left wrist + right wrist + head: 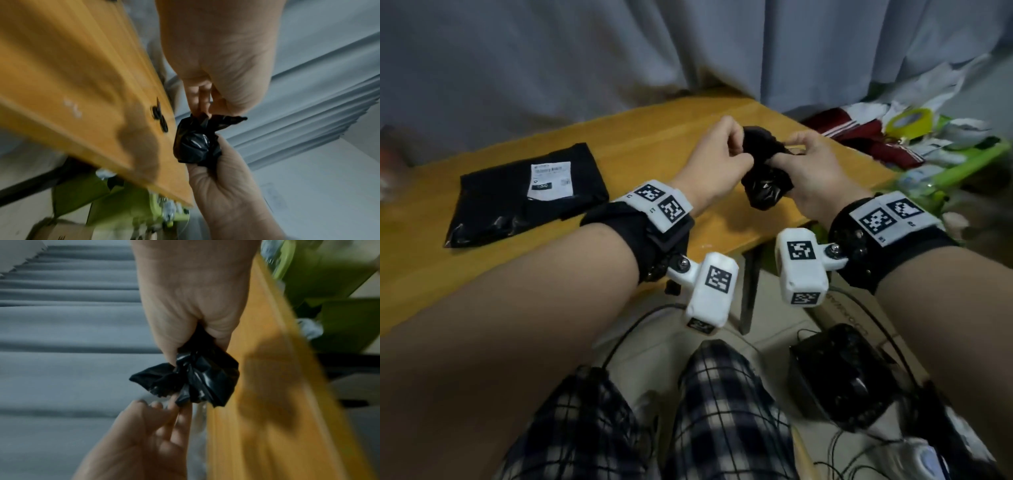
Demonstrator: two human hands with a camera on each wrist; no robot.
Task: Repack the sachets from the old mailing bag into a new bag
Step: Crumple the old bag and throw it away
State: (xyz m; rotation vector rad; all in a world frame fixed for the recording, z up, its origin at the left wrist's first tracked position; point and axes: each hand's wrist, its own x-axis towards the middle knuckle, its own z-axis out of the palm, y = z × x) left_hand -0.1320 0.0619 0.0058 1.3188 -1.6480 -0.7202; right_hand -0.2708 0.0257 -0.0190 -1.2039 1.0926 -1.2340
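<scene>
Both hands work a crumpled black bag (765, 171) above the wooden table (654, 130): the right hand (813, 171) clenches it, the left hand (714, 161) pinches its edge. A flat black mailing bag (517, 202) lies on the table to the left, its white label (550, 180) too blurred to read.

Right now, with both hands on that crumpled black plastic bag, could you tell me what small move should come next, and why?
Probably pull the pinched edge outward to uncrumple the crumpled black plastic bag. The right hand grips its bunched body above the wooden table, the left hand pinches a loose flap, and the bag looks wadded shut.
</scene>
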